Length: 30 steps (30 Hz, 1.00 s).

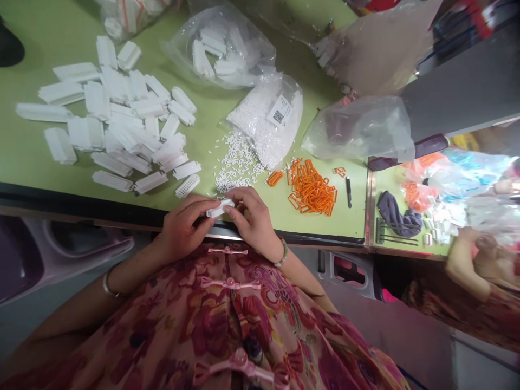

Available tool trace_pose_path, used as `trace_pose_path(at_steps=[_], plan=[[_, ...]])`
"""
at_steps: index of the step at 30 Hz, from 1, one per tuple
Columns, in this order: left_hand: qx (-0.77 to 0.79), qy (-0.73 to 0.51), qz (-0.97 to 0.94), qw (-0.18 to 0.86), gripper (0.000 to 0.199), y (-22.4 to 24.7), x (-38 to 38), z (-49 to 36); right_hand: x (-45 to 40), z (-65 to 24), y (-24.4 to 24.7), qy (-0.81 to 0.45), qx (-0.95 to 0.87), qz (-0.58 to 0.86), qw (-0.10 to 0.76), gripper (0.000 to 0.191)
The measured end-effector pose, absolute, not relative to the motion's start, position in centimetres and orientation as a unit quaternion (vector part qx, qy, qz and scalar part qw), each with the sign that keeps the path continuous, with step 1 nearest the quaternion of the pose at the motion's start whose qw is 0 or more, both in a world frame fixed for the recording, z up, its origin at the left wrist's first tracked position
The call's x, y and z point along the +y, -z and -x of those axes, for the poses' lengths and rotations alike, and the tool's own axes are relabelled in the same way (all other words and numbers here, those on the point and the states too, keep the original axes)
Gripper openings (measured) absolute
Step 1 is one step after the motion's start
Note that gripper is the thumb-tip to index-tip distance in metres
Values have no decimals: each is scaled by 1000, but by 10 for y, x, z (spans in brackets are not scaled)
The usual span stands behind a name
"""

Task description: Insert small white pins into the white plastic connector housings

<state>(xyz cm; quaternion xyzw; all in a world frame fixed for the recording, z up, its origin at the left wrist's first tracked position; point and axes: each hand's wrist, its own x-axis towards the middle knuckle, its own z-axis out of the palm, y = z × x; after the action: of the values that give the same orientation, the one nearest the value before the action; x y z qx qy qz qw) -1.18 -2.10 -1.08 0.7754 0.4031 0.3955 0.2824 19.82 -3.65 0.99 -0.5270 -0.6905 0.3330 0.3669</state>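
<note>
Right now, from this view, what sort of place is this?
Probably a small parts-assembly workshop: loose white plastic connector housings cover a green worktable, beside a bag of tiny white pieces and a heap of orange plastic frames.

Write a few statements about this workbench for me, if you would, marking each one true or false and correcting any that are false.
1. The left hand and the right hand both hold a white plastic connector. True.
2. The beaded bracelet is on the left wrist. False: it is on the right wrist.
3. The orange plastic frames lie loose on the green table. True.
4. The labelled bag is empty. False: it is full of small white pieces, and a spill of them lies beside it.
</note>
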Motion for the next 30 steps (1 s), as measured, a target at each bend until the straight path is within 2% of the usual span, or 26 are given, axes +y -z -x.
trace_pose_path(at_steps=[9,16,19,21,23,25,26,30], plan=[[441,-402,-695,401,18,17,-27,-1,-43,-205,-8,-636,-433,517,377,46],[412,-409,-739,341,14,12,-23,-3,-47,-191,-1,-664,-339,482,461,36],[412,-421,-736,334,13,11,-22,-4,-42,-201,-5,-661,-382,477,436,37],[430,-431,-708,358,14,12,-22,-5,-37,-219,-10,-636,-444,486,402,43],[458,-453,-650,402,16,15,-21,-5,-33,-243,-14,-547,-513,532,394,47],[480,-482,-585,441,17,16,-22,-4,-33,-263,-14,-377,-561,623,395,27],[489,-491,-562,452,17,17,-22,-4,-34,-270,-12,-325,-586,645,368,19],[507,-478,-548,462,20,16,-24,-4,-45,-270,4,-266,-682,611,302,14]])
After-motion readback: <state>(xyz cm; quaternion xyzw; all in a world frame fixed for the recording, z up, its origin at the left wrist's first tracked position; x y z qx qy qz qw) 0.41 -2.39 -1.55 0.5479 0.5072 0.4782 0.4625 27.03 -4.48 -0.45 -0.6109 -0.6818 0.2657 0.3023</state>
